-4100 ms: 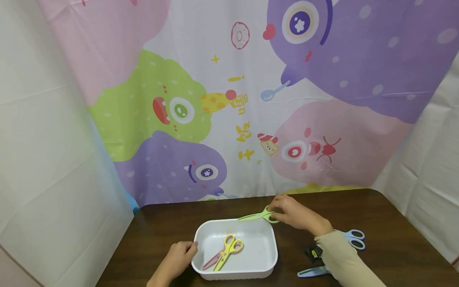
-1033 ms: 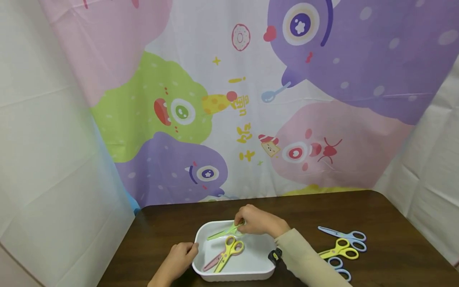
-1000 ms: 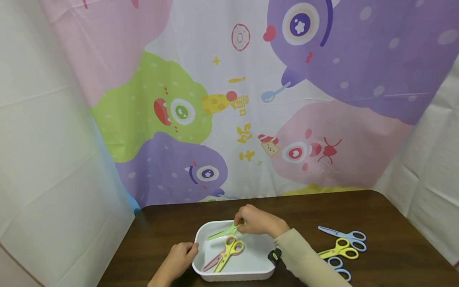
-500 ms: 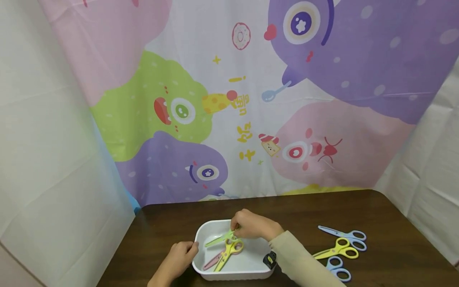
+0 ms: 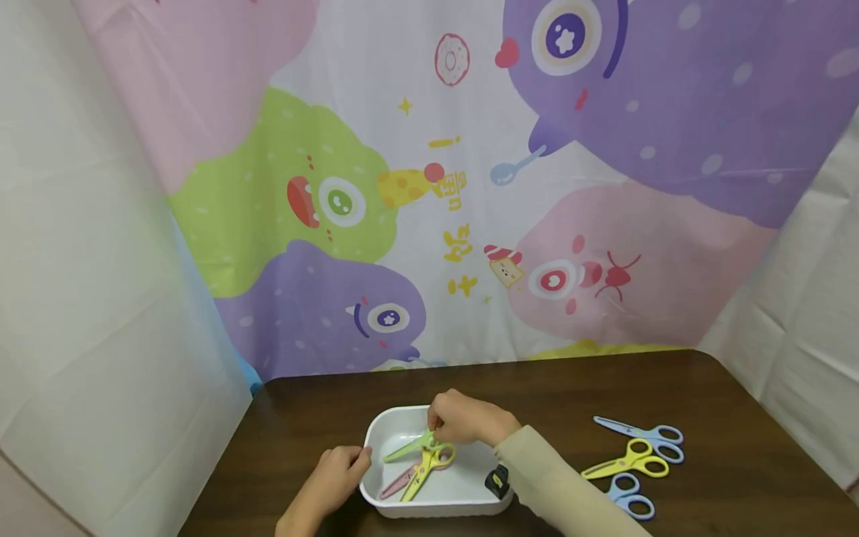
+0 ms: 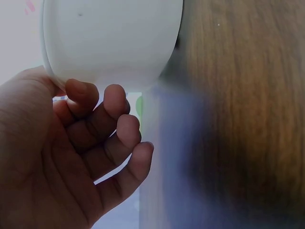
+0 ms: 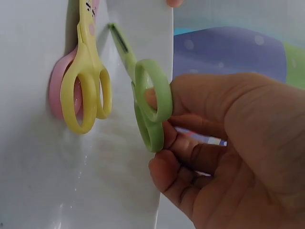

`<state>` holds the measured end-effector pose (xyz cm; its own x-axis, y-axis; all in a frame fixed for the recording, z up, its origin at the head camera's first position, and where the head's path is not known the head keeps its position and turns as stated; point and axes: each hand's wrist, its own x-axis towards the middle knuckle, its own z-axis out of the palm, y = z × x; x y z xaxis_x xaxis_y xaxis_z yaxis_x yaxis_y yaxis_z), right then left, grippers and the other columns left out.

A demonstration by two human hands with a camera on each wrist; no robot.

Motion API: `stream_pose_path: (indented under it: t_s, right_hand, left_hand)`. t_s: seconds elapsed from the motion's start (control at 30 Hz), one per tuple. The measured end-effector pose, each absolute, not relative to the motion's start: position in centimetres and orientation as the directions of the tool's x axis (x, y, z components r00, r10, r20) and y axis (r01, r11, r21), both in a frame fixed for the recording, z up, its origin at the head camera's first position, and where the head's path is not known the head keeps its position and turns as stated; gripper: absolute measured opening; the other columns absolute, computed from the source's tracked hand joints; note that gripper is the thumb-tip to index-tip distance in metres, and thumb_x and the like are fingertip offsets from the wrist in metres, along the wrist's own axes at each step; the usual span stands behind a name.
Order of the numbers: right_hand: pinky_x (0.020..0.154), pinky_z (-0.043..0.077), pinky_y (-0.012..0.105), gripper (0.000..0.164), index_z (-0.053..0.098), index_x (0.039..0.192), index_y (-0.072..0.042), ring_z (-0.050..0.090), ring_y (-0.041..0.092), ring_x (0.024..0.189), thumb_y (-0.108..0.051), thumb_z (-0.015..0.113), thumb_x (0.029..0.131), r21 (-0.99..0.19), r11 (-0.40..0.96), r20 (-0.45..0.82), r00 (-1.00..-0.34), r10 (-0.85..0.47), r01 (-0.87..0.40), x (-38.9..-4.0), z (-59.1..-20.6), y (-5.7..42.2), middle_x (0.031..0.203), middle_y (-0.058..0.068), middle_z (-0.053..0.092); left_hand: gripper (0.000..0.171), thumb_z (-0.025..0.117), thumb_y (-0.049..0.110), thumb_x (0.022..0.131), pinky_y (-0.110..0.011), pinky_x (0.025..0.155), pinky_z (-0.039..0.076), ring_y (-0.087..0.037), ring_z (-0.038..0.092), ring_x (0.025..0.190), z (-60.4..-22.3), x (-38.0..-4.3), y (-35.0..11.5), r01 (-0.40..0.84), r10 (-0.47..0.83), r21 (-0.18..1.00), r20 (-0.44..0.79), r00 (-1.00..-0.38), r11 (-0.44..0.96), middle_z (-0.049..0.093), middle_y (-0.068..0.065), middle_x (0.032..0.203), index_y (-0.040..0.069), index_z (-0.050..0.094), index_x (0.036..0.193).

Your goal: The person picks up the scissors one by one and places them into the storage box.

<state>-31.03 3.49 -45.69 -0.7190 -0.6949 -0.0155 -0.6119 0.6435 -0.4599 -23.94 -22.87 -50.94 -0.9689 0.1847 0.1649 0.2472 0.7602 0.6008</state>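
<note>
My right hand (image 5: 470, 419) is inside the white tray (image 5: 463, 509), pinching green scissors (image 5: 409, 447) by their handle loops. In the right wrist view the loops of the green scissors (image 7: 153, 93) sit between thumb and fingers, blades angled down to the tray floor. Yellow scissors (image 5: 419, 477) lie across pink scissors (image 5: 397, 485) in the tray, right beside the green pair. My left hand (image 5: 335, 477) holds the tray's left rim. The left wrist view shows its fingers (image 6: 127, 131) curled at the tray wall (image 6: 114, 43).
On the dark wooden table (image 5: 309, 406), right of the tray, lie blue scissors (image 5: 637, 432), yellow scissors (image 5: 624, 464) and another blue pair (image 5: 631, 496), partly behind my sleeve (image 5: 550, 477). A cartoon-printed cloth (image 5: 463, 328) hangs behind the table.
My right hand has carried the green scissors from beyond the tray's back rim into the tray, then slightly left and nearer the yellow pair. My left hand stays at the rim.
</note>
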Motion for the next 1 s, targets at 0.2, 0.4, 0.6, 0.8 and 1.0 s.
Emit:
stream_pose_path:
  t_s: [0.2, 0.4, 0.6, 0.8, 1.0]
  right_hand:
    - [0.065, 0.048, 0.021, 0.007, 0.079, 0.091, -0.009, 0.053, 0.004, 0.070, -0.005, 0.074, 0.088, -0.441, 0.683, -0.017, -0.755, -0.655, -0.582, -31.06, -45.65, 3.07, 0.089, -0.002, 0.072]
    - [0.063, 0.048, 0.021, 0.006, 0.078, 0.085, -0.011, 0.054, 0.004, 0.067, -0.005, 0.077, 0.085, -0.420, 0.709, -0.039, -0.770, -0.637, -0.566, -30.86, -45.66, 2.79, 0.084, -0.004, 0.070]
    - [0.063, 0.048, 0.021, 0.009, 0.075, 0.080, -0.013, 0.055, 0.005, 0.068, -0.007, 0.081, 0.083, -0.382, 0.727, -0.056, -0.770, -0.635, -0.571, -30.73, -45.72, 2.67, 0.077, -0.007, 0.065]
    - [0.063, 0.048, 0.021, 0.010, 0.075, 0.080, -0.013, 0.054, 0.004, 0.068, -0.009, 0.083, 0.083, -0.366, 0.724, -0.056, -0.763, -0.644, -0.585, -30.95, -45.86, 2.62, 0.077, -0.008, 0.064]
    - [0.066, 0.049, 0.021, 0.008, 0.077, 0.084, -0.011, 0.056, 0.005, 0.072, -0.009, 0.085, 0.083, -0.367, 0.724, -0.078, -0.756, -0.649, -0.584, -31.07, -45.88, 2.69, 0.081, -0.006, 0.067]
  left_hand:
    - [0.040, 0.058, 0.021, 0.101, -0.022, 0.055, 0.033, -0.004, 0.039, 0.057, -50.97, -24.28, -22.93, 0.248, 0.184, 0.585, 0.168, -0.968, 0.772, 0.041, 0.010, 0.058, 0.017, 0.051, 0.062]
    - [0.040, 0.058, 0.022, 0.101, -0.022, 0.055, 0.034, -0.003, 0.039, 0.057, -51.19, -24.21, -22.91, 0.248, 0.179, 0.596, 0.174, -0.968, 0.764, 0.041, 0.011, 0.058, 0.017, 0.051, 0.061]
    - [0.040, 0.057, 0.021, 0.101, -0.022, 0.054, 0.033, -0.003, 0.039, 0.057, -51.04, -24.07, -22.88, 0.252, 0.182, 0.600, 0.176, -0.967, 0.759, 0.041, 0.011, 0.058, 0.017, 0.051, 0.061]
    - [0.041, 0.058, 0.021, 0.101, -0.021, 0.054, 0.032, -0.002, 0.038, 0.056, -50.93, -24.08, -22.84, 0.246, 0.179, 0.602, 0.170, -0.969, 0.760, 0.039, 0.011, 0.058, 0.017, 0.050, 0.061]
    - [0.039, 0.059, 0.021, 0.101, -0.022, 0.054, 0.033, -0.003, 0.039, 0.057, -51.09, -23.99, -22.79, 0.241, 0.173, 0.605, 0.169, -0.970, 0.759, 0.040, 0.010, 0.058, 0.015, 0.053, 0.063]
